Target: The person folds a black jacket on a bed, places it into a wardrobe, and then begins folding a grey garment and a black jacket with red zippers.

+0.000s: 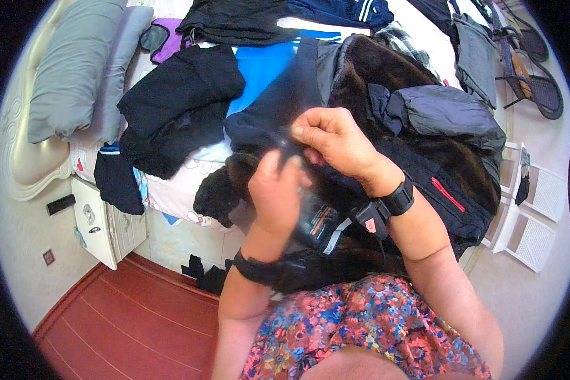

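Observation:
A dark fur-lined jacket lies spread over the bed in front of me, its brown pile lining turned up. A red zip shows on its black outer part, on the right. Over it, my right hand is closed, thumb and fingers pinched at dark fabric that seems to belong to the jacket. My left hand is raised just below and left of it, smeared by motion, so its grip is unclear. Both wrists wear black bands. Behind the hands hangs a clear bag-like piece with print, partly hidden.
Left of the jacket lie a black garment and a bright blue one. Grey pillows lean at the headboard. A white nightstand stands below. On the right are white racks and a dark mesh chair.

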